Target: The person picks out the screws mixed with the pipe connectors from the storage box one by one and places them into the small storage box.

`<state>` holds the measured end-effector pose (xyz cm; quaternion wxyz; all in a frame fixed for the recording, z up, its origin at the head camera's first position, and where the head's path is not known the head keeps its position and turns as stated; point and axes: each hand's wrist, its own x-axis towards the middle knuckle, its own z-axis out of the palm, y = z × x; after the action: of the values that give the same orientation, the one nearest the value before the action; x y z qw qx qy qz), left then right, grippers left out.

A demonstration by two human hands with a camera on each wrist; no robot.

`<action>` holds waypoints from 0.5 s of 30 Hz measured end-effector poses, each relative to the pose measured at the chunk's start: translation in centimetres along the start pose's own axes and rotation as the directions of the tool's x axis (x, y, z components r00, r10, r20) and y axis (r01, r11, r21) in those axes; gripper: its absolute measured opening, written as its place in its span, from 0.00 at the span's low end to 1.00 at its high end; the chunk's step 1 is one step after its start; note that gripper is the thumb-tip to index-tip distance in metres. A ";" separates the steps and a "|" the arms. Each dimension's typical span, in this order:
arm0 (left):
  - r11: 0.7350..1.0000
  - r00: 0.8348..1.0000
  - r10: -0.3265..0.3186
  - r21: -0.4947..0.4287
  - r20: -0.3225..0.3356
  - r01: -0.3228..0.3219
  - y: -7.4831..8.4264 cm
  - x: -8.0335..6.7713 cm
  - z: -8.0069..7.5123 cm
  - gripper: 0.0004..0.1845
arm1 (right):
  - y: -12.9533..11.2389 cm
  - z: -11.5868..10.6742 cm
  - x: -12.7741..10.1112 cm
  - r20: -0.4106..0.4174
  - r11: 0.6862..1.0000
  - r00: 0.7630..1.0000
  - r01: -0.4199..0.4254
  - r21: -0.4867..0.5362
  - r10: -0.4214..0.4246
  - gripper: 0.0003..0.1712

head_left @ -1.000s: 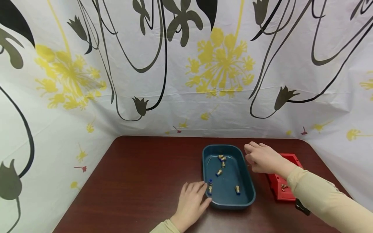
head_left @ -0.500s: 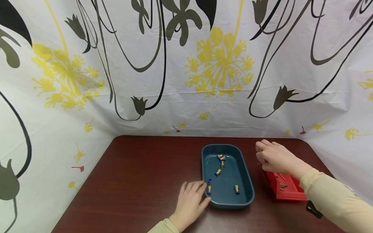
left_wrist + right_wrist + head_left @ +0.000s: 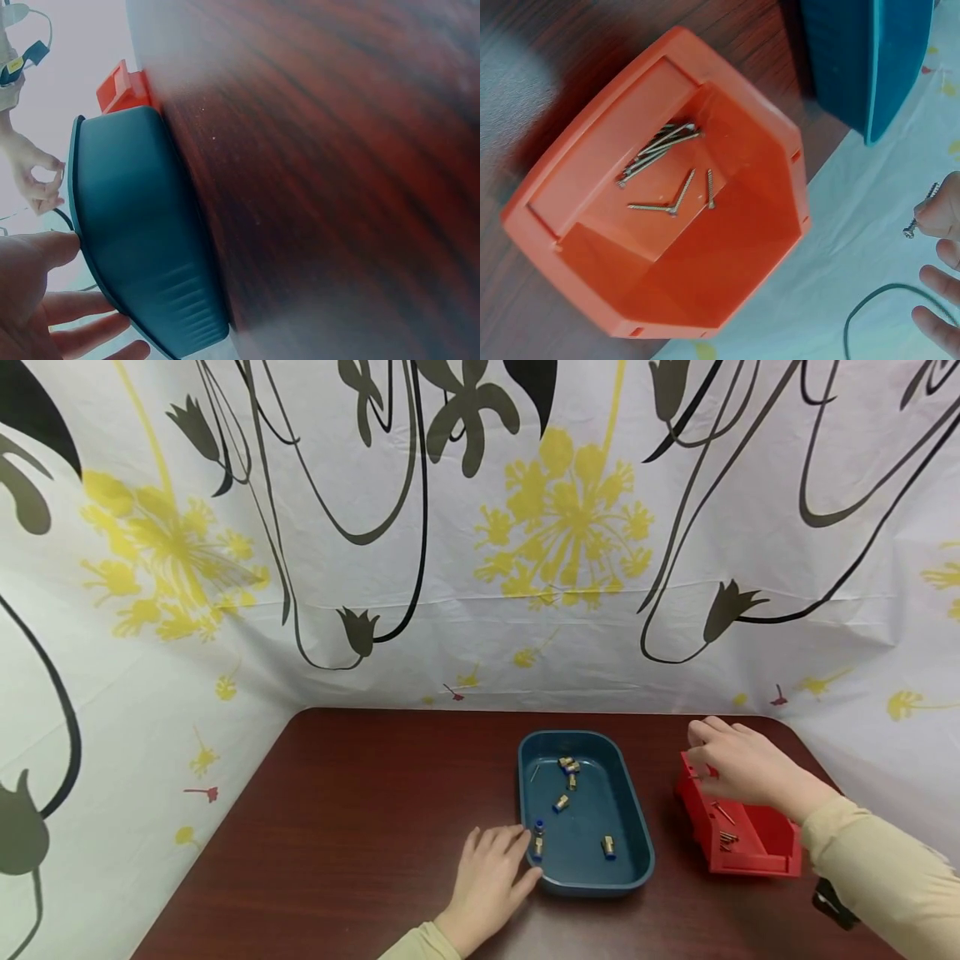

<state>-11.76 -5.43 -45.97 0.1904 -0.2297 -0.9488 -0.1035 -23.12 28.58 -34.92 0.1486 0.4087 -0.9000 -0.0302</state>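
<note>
My right hand [image 3: 750, 768] is raised over the far part of a red bin [image 3: 756, 865]. Thumb and finger pinch a small metal screw [image 3: 921, 211], seen at the right of the right wrist view. Several similar screws [image 3: 656, 156] lie inside the bin. My left hand [image 3: 491, 881] rests with spread fingers at the near left rim of a blue tray [image 3: 637, 814]; in the left wrist view, its thumb and fingertips meet the rim. In the tray lie several brass fittings with blue ends [image 3: 608, 847] and one thin screw [image 3: 535, 772].
The tray and bin stand side by side on a dark wood table [image 3: 375, 827], with a narrow strip of tabletop between them. A patterned cloth [image 3: 420, 568] hangs behind the table's far edge. A black wrist device [image 3: 834, 906] sits under the right sleeve.
My right hand has moved right, from beside the tray's right rim to over the red bin, still pinching the screw. More of the bin now shows. The left hand stays at the tray.
</note>
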 end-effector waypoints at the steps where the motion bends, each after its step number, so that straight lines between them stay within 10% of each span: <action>1: 1.000 1.000 0.000 -0.001 0.000 0.000 0.0 0.0 0.0 0.21 | 0.2 0.0 -0.2 0.010 1.000 1.000 -0.008 0.004 0.008 0.20; 15: 1.000 1.000 0.007 0.011 -0.017 -0.006 0.0 -0.1 0.1 0.21 | 2.4 1.7 -2.8 -0.051 1.000 0.998 -0.020 -0.006 0.020 0.24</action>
<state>-11.71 -5.40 -46.12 0.1999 -0.2309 -0.9470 -0.0999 -23.57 32.14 -36.78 0.1733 0.3999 -0.8998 -0.0211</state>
